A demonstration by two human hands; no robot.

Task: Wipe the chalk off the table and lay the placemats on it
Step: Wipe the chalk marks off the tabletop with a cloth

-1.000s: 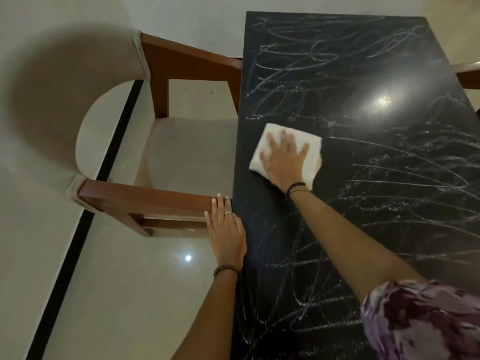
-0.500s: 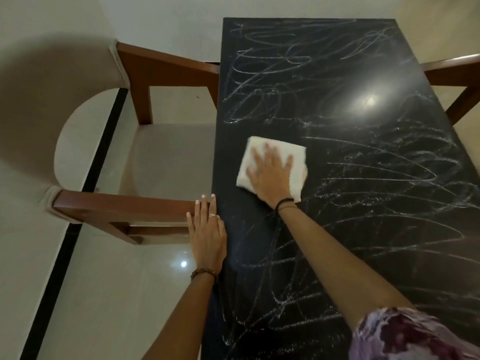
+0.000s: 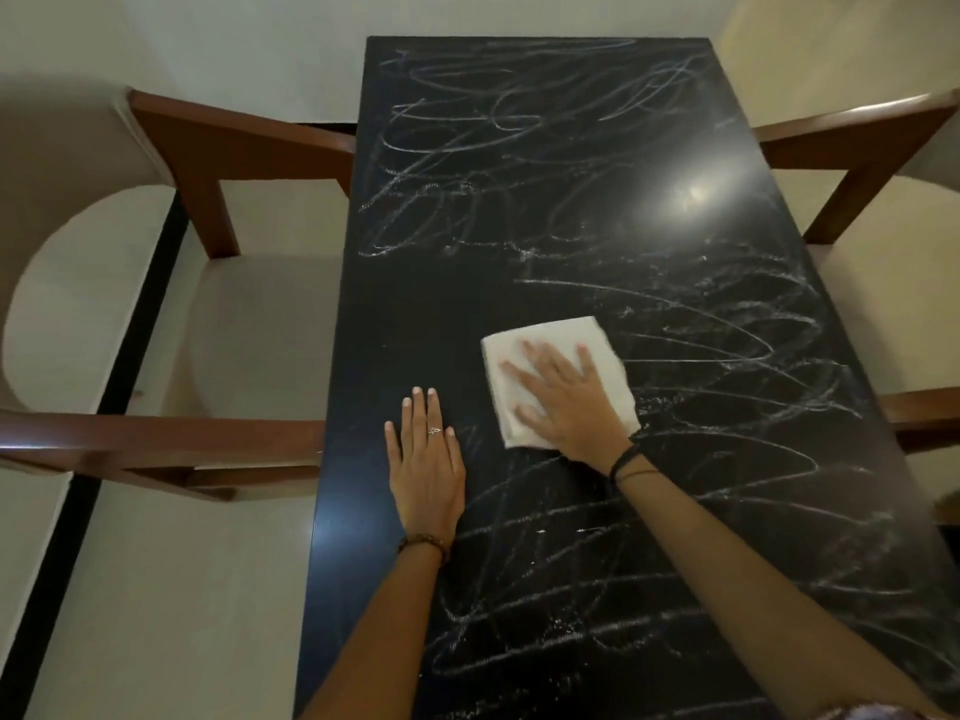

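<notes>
A black table [image 3: 597, 148] runs away from me, covered with white chalk scribbles [image 3: 701, 345]. A patch on its left side, just beyond my hands, is free of chalk. A folded white cloth [image 3: 550, 337] lies on the table near the middle. My right hand [image 3: 563, 400] presses flat on the cloth with fingers spread. Left of it, my left hand [image 3: 427, 470] rests flat on the tabletop, fingers straight. No placemats are in view.
A wooden armchair with beige cushion [image 3: 249, 324] stands against the table's left side, its armrest [image 3: 156, 436] level with my left hand. Another such chair [image 3: 883, 241] stands on the right. Pale tiled floor with a black strip [image 3: 67, 511] lies to the left.
My right hand has slid the cloth toward me and rightward, leaving a wiped patch behind. My left hand has moved from the table's left edge further onto the top. The camera turned right.
</notes>
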